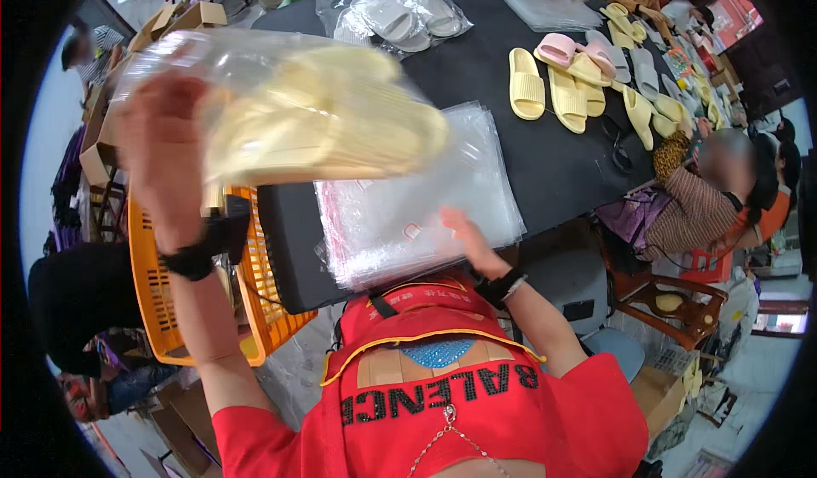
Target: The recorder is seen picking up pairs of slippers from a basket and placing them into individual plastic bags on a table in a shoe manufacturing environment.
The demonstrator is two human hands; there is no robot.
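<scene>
My left hand [163,159], blurred by motion, is raised at the left, gripping one end of a clear plastic bag. Inside that bag are pale yellow slippers [328,125], held above the table's left edge and partly over an orange basket. My right hand [477,244] is at the near right part of a stack of clear plastic bags [464,167], its fingers stretched out and nothing in them. Whether its fingertips touch the top bag, I cannot tell.
On the dark table [562,167] lie bagged white slippers [396,19], more clear bags [545,2] and loose yellow slippers [528,87]. The orange basket [264,287] stands left. Co-workers sit at the right, one in a striped top [681,202]. Cardboard boxes [98,138] are far left.
</scene>
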